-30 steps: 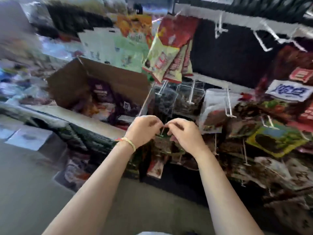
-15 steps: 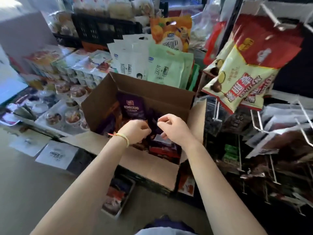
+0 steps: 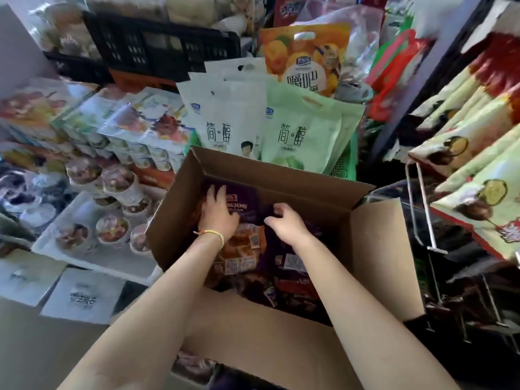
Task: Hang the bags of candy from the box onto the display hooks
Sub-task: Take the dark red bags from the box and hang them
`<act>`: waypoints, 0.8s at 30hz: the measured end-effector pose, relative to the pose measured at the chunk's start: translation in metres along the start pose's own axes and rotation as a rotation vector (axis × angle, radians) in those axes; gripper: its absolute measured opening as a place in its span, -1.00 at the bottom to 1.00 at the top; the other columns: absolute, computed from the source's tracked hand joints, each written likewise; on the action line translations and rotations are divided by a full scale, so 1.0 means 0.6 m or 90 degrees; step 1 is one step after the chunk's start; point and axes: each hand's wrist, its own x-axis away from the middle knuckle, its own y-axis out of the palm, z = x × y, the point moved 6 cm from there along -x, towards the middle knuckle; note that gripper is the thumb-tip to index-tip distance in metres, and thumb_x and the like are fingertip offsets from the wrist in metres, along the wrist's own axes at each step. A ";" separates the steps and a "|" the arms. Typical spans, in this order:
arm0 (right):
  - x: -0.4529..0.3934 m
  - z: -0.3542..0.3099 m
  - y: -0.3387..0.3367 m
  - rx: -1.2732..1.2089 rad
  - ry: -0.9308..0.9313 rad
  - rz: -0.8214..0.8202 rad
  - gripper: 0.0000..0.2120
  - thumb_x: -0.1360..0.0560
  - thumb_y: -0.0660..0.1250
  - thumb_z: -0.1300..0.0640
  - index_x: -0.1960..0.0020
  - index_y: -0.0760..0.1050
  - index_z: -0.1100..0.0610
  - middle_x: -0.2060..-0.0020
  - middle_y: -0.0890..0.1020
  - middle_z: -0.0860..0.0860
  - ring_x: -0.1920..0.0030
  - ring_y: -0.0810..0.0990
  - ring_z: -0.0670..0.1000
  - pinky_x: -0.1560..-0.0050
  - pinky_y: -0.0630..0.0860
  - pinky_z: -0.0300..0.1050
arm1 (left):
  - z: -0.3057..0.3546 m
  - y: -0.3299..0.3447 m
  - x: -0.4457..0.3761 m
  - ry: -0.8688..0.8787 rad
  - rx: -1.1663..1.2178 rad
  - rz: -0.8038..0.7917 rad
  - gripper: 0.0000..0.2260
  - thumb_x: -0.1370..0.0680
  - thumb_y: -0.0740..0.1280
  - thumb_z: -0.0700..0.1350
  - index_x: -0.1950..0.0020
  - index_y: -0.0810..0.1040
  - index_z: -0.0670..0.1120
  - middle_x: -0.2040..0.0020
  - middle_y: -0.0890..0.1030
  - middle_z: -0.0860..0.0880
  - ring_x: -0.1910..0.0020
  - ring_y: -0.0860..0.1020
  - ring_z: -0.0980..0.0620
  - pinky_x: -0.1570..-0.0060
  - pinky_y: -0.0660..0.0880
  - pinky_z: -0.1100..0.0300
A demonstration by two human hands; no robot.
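An open cardboard box (image 3: pixel 281 171) stands in the middle, filled with candy bags. A purple bag (image 3: pixel 246 205) lies near its back wall, with an orange bag (image 3: pixel 243 244) in front of it. My left hand (image 3: pixel 218 213), a yellow band on its wrist, lies inside the box with its fingers stretched over the purple bag's top left. Beside it, my right hand (image 3: pixel 285 222) hovers over dark purple bags (image 3: pixel 292 263), its fingers loosely curled and holding nothing I can see. Wire display hooks (image 3: pixel 422 212) stick out at the right.
Green and red snack bags (image 3: pixel 478 153) hang on the rack at the upper right. White and green pouches (image 3: pixel 295 133) stand behind the box. Trays of cup desserts (image 3: pixel 112 226) lie to the left, with black crates (image 3: pixel 157 49) behind them.
Both hands left the hooks at the right and moved left into the box. My view turned from the rack to the box. The left hand now reaches deeper, onto the purple bag.
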 end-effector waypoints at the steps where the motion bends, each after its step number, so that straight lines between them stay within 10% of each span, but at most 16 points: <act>1: -0.012 -0.009 0.010 -0.005 -0.001 0.002 -0.44 -0.59 0.33 0.06 -0.55 0.27 0.07 -0.48 0.39 0.05 -0.44 0.40 0.11 -0.42 0.37 0.00 | -0.007 0.001 -0.014 0.003 -0.003 -0.007 -0.32 -0.58 0.36 -0.11 -0.63 0.10 -0.01 -0.65 -0.02 -0.08 -0.57 0.15 -0.19 -0.49 0.23 -0.03; 8: -0.068 -0.061 0.070 -0.104 -0.070 0.060 -0.48 -0.55 0.32 0.35 -0.48 0.36 0.15 -0.23 0.53 0.04 -0.17 0.49 -0.05 0.19 0.42 -0.56 | -0.042 0.014 -0.062 0.058 -0.015 -0.044 -0.29 -0.56 0.35 -0.15 -0.64 0.08 0.04 -0.65 -0.05 -0.04 -0.53 0.20 -0.22 -0.48 0.21 -0.02; 15: -0.083 -0.041 0.088 -0.088 -0.015 0.178 -0.84 -0.57 0.40 0.18 -0.12 0.67 0.17 -0.04 0.70 0.07 -0.09 0.65 0.07 -0.20 0.56 0.01 | -0.048 0.016 -0.046 0.095 0.031 -0.028 -0.35 -0.53 0.30 -0.20 -0.60 0.18 -0.03 -0.64 0.05 -0.09 -0.54 0.13 -0.23 -0.52 0.15 -0.03; 21: 0.006 -0.067 0.013 -0.181 -0.081 0.183 -0.92 -0.61 0.32 0.21 0.03 0.58 0.13 0.11 0.68 0.04 0.07 0.65 0.01 -0.02 0.59 -0.02 | -0.016 -0.029 -0.006 0.080 0.297 0.115 -0.26 -0.55 0.34 -0.17 -0.64 0.03 -0.07 -0.63 0.10 -0.15 -0.60 0.09 -0.12 -0.58 0.05 0.00; 24: 0.067 -0.082 -0.035 -0.319 -0.122 0.171 -0.88 -0.63 0.29 0.24 0.06 0.55 0.09 0.17 0.70 0.07 0.14 0.69 0.05 0.12 0.62 0.00 | 0.026 -0.046 0.025 0.013 0.601 0.015 -0.29 -0.57 0.40 -0.07 -0.61 0.09 0.02 -0.50 0.38 -0.05 -0.43 0.43 -0.02 -0.39 0.43 0.02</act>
